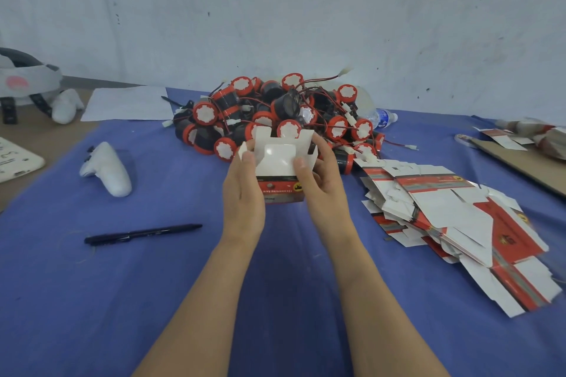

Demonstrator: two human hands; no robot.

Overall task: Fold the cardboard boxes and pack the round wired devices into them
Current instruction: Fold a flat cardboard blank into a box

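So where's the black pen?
In the head view, the black pen lies on the blue cloth at the left, nearer the camera than the white controller.

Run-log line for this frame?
step: folding cardboard box | left hand: grips it | right hand: grips it | round wired devices: piled behind

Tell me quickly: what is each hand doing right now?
Left hand: holding the box by its left side.
Right hand: holding the same box, thumb on its inner flap.
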